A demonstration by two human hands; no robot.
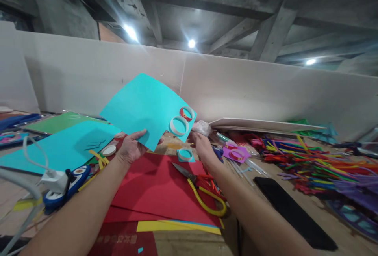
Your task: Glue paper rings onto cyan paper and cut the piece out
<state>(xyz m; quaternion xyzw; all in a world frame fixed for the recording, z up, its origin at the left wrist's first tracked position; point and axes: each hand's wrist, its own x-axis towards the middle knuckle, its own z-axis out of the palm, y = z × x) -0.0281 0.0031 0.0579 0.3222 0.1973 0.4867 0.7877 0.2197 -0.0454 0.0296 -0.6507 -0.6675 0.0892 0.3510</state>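
Observation:
A cyan craft sheet [141, 106], notched along its near edge, is raised and tilted above the table. My left hand [134, 147] pinches its near edge, thumb on top. My right hand [201, 141] is closed at the sheet's right edge, its fingertips partly hidden. Two rings sit on the sheet's right end: a white ring [179, 126] and a red-and-white ring [187, 113]. Below lies a small cyan piece [191, 159] with another white ring [185, 154] on it. Yellow-handled scissors [206, 197] rest on red sheets [153, 185], blades pointing away.
Beyond my right hand lie a purple piece with rings [236, 153] and clear sticks [240, 169]. A black phone-like slab [291, 208] and colourful pipe cleaners [304, 153] are on the right. On the left are another cyan sheet [67, 145], a white plug [54, 181] and a blue power strip [79, 177].

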